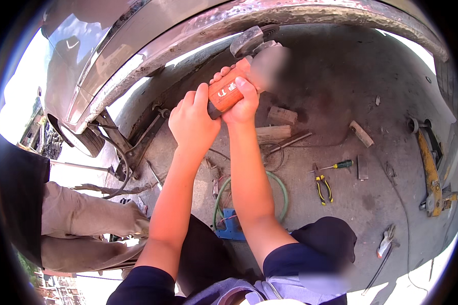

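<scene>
An orange power tool (226,93) with a black rear end, which looks like an angle grinder, is held up just below the car's bare lower body edge (310,11). My left hand (194,121) is closed round its rear part. My right hand (243,104) grips the body farther forward, its thumb lying along the casing. The front of the tool is lost in a blur, so its disc cannot be made out. Both my arms stretch forward from the lower edge.
Another person's beige trousers (91,211) are close at left. On the concrete lie wooden blocks (274,133), pliers (322,189), a green screwdriver (343,164), a green hose (285,195) and a blue box-like thing (230,223). A yellow jack (431,178) stands right.
</scene>
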